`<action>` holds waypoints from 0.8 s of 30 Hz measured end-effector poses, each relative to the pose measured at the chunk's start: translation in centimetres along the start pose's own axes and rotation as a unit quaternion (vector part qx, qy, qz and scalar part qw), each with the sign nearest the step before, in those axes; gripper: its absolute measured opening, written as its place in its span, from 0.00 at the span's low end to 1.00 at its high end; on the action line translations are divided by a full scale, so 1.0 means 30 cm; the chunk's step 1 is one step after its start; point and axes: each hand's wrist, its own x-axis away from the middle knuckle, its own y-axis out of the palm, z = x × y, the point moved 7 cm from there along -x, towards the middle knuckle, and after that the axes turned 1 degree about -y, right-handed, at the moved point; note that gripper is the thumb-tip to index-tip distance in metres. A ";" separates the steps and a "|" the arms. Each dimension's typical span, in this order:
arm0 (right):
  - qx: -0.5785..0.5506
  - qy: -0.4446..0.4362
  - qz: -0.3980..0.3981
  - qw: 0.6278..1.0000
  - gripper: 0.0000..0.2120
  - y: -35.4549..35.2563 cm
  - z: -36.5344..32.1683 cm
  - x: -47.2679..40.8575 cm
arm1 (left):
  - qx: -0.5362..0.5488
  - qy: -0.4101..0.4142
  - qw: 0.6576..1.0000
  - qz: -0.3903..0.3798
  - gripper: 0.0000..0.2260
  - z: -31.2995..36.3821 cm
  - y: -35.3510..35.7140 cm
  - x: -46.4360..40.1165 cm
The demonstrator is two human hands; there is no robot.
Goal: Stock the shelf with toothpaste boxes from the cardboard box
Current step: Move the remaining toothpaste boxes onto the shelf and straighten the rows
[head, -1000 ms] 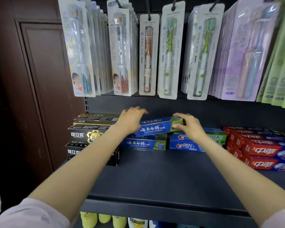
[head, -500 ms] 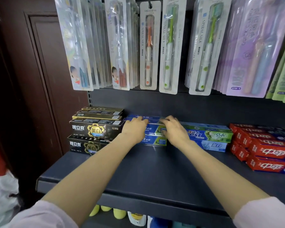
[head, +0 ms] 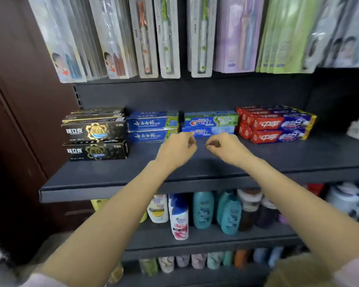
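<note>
Shelf [head: 195, 162]: dark board; a wide bare strip runs from the boxes to its near edge.
Toothpaste boxes: four stacks along the far side: black [head: 94, 132] at the left, blue [head: 152, 126], blue-green [head: 210, 123], red [head: 276, 125] at the right.
Left hand [head: 175, 151]: above the bare strip, just near of the blue stack, fingers loosely curled, holding nothing.
Right hand [head: 226, 149]: beside it, apart, fingers curled, holding nothing.

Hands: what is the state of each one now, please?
Left hand: open, fingers loosely curled, holding nothing.
Right hand: open, fingers loosely curled, holding nothing.
</note>
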 end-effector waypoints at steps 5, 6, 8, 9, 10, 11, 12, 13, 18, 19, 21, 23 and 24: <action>0.002 0.078 0.016 0.997 0.08 -0.143 0.126 0.365 | 0.086 0.051 0.987 -0.126 0.04 0.237 0.216 0.134; 0.014 0.099 0.011 0.995 0.07 -0.166 0.166 0.441 | 0.091 0.063 0.979 -0.168 0.04 0.298 0.271 0.172; 0.038 0.141 0.003 0.989 0.07 -0.204 0.249 0.577 | 0.085 0.087 0.964 -0.238 0.04 0.411 0.381 0.242; 0.046 0.165 -0.010 0.985 0.08 -0.212 0.296 0.642 | 0.081 0.096 0.956 -0.266 0.05 0.463 0.438 0.275; 0.050 0.188 -0.030 0.981 0.08 -0.214 0.345 0.706 | 0.080 0.104 0.947 -0.292 0.07 0.512 0.495 0.309; 0.054 0.208 -0.053 0.975 0.08 -0.213 0.396 0.766 | 0.076 0.110 0.940 -0.315 0.08 0.558 0.552 0.341; 0.058 0.224 -0.077 0.970 0.09 -0.212 0.445 0.821 | 0.070 0.117 0.933 -0.334 0.08 0.600 0.609 0.369; 0.064 0.240 -0.101 0.963 0.10 -0.211 0.501 0.874 | 0.064 0.124 0.925 -0.353 0.08 0.640 0.667 0.395; 0.062 0.331 -0.228 0.914 0.11 -0.200 0.824 1.119 | 0.045 0.116 0.888 -0.443 0.06 0.796 0.970 0.497; 0.065 0.341 -0.252 0.903 0.12 -0.195 0.888 1.160 | 0.036 0.109 0.880 -0.460 0.06 0.818 1.032 0.515; 0.075 0.346 -0.308 0.883 0.12 -0.184 1.014 1.244 | 0.028 0.079 0.866 -0.494 0.05 0.867 1.158 0.551; 0.085 0.333 -0.356 0.869 0.15 -0.165 1.109 1.306 | 0.014 0.051 0.862 -0.504 0.05 0.902 1.252 0.578; 0.086 0.321 -0.375 0.865 0.17 -0.157 1.154 1.327 | 0.014 0.040 0.865 -0.500 0.06 0.918 1.299 0.593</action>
